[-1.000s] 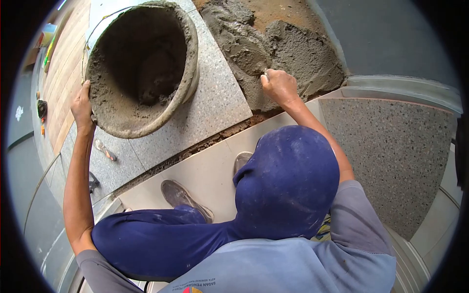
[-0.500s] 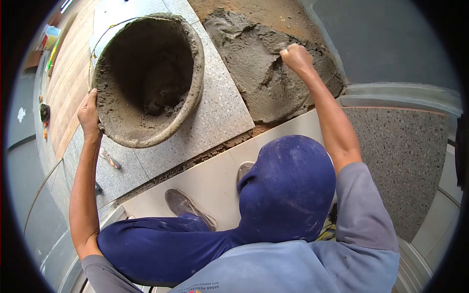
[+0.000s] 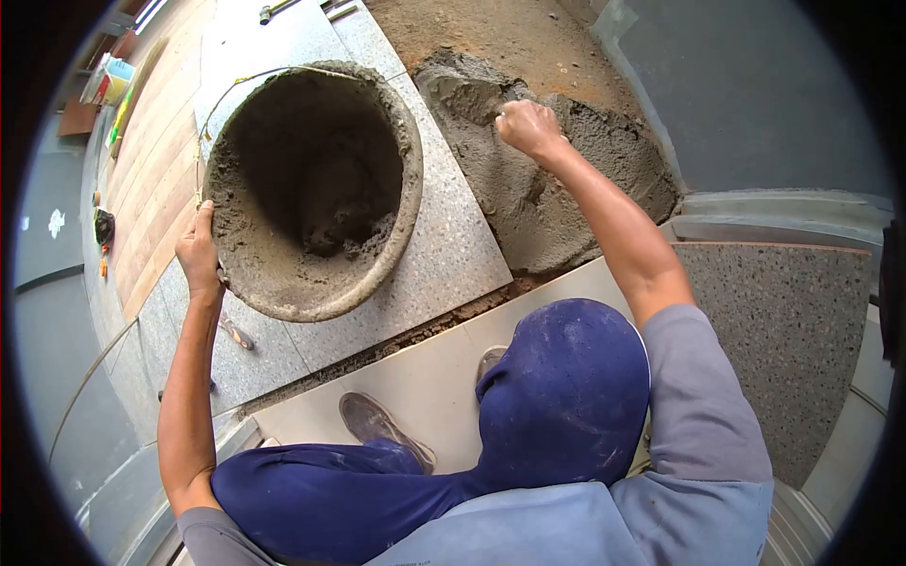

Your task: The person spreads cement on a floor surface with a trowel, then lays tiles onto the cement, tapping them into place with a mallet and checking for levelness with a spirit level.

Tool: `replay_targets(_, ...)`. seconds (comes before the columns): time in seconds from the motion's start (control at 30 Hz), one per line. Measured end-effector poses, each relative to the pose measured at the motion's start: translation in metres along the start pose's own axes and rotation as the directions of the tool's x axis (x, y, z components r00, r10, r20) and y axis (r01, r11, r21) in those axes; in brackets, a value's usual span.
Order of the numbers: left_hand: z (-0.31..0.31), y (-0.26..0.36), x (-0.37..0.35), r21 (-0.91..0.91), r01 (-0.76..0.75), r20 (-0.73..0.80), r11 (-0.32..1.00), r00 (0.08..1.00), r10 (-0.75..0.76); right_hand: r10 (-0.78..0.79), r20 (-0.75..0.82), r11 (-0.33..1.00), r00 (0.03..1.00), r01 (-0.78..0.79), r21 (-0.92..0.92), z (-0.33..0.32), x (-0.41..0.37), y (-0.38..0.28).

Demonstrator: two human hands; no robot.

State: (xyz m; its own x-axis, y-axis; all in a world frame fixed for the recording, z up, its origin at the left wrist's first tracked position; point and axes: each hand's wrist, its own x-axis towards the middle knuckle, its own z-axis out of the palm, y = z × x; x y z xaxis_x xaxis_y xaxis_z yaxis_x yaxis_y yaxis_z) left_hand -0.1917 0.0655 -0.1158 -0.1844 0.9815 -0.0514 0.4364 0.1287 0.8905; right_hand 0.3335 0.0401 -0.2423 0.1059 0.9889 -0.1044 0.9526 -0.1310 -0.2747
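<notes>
My left hand (image 3: 200, 253) grips the near-left rim of a mortar-caked bucket (image 3: 412, 203), thumb on top. The bucket is tilted with its mouth towards me, and wet mortar (image 3: 344, 222) lies in its lower part. My right hand (image 3: 530, 127) is closed in a fist over the mortar bed (image 3: 557, 212), apparently round a trowel handle. The trowel's blade is hard to make out against the grey mortar. Smeared and ridged, the bed lies beside the laid speckled tiles (image 3: 453, 241).
A loose dark speckled slab (image 3: 774, 330) lies at right, below a grey wall (image 3: 755, 94). Bare sandy ground (image 3: 491, 28) extends beyond the mortar. A small tool (image 3: 238, 334) lies on tiles near my left forearm. A white-and-yellow pail (image 3: 115, 80) stands at far left.
My right hand has moved left across the mortar, leaving a deeper furrow and fresh smears. My left hand keeps its hold on the bucket rim. The view has shifted slightly.
</notes>
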Motion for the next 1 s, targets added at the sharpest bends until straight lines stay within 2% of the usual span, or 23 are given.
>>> replay_targets(0.03, 0.0, -0.001, 0.0, -0.006, -0.004, 0.004, 1.0, 1.0, 0.004, 0.065, 0.037, 0.997, 0.997, -0.066, 0.027, -0.004, 0.009, 0.0)
replay_targets(0.13, 0.001, 0.0, -0.002, -0.02, -0.014, -0.006, 1.0, 1.0, 0.014, 0.184, 0.023, 0.979, 0.983, -0.185, 0.083, -0.011, 0.016, -0.003)
replay_targets(0.17, 0.002, 0.001, -0.003, -0.026, -0.02, -0.013, 0.999, 1.0, 0.02, 0.262, 0.076, 0.963, 0.962, -0.266, 0.048, -0.015, 0.019, -0.004)
replay_targets(0.27, 0.002, 0.003, -0.003, -0.012, 0.0, -0.002, 1.0, 1.0, 0.0, 0.384, 0.11, 0.918, 0.917, -0.391, 0.06, -0.022, 0.02, 0.005)
replay_targets(0.4, 0.003, 0.003, -0.004, 0.028, -0.051, -0.032, 0.998, 0.998, 0.052, 0.492, 0.115, 0.86, 0.863, -0.502, 0.086, -0.026, 0.019, 0.037)
replay_targets(0.43, 0.003, 0.002, -0.004, 0.045, -0.06, -0.034, 0.997, 0.998, 0.061, 0.504, 0.188, 0.834, 0.843, -0.532, 0.149, -0.03, 0.019, 0.046)
replay_targets(0.57, 0.004, 0.002, -0.001, -0.011, -0.04, -0.013, 0.999, 0.999, 0.04, 0.46, 0.117, 0.869, 0.88, -0.473, 0.147, -0.031, -0.015, 0.067)
replay_targets(0.67, 0.002, -0.001, 0.002, 0.005, -0.02, -0.008, 1.0, 1.0, 0.02, 0.533, 0.232, 0.779, 0.813, -0.579, 0.24, -0.038, -0.028, 0.078)
replay_targets(0.7, 0.014, 0.018, -0.01, -0.031, -0.057, -0.07, 0.998, 0.996, 0.055, 0.537, 0.228, 0.787, 0.812, -0.58, 0.21, -0.043, -0.029, 0.082)
replay_targets(0.77, 0.023, 0.029, -0.011, 0.051, -0.215, -0.089, 0.975, 0.972, 0.219, 0.489, 0.051, 0.87, 0.871, -0.491, 0.045, -0.066, -0.046, 0.082)
replay_targets(0.8, 0.023, 0.03, -0.011, 0.105, -0.278, -0.103, 0.955, 0.952, 0.288, 0.419, -0.046, 0.907, 0.907, -0.416, 0.063, -0.102, -0.068, 0.063)
replay_targets(0.83, 0.021, 0.034, -0.007, 0.149, -0.273, -0.077, 0.951, 0.955, 0.286, 0.373, -0.044, 0.926, 0.927, -0.369, 0.082, -0.123, -0.075, 0.059)
replay_targets(0.87, 0.021, 0.04, -0.003, 0.196, -0.266, -0.049, 0.944, 0.959, 0.28, 0.223, -0.196, 0.975, 0.955, -0.218, 0.05, -0.149, -0.091, 0.039)
replay_targets(0.9, 0.026, 0.054, -0.007, 0.22, -0.259, -0.051, 0.94, 0.96, 0.276, 0.214, -0.243, 0.974, 0.946, -0.187, 0.13, -0.175, -0.103, 0.017)
replay_targets(0.97, 0.043, 0.092, -0.012, 0.289, -0.276, -0.027, 0.917, 0.955, 0.296, 0.18, -0.179, 0.976, 0.967, -0.153, 0.155, -0.226, -0.124, -0.037)
replay_targets(1.0, 0.051, 0.106, -0.016, 0.331, -0.287, -0.009, 0.899, 0.951, 0.308, 0.056, -0.228, 0.994, 0.972, -0.034, 0.101, -0.231, -0.126, -0.054)
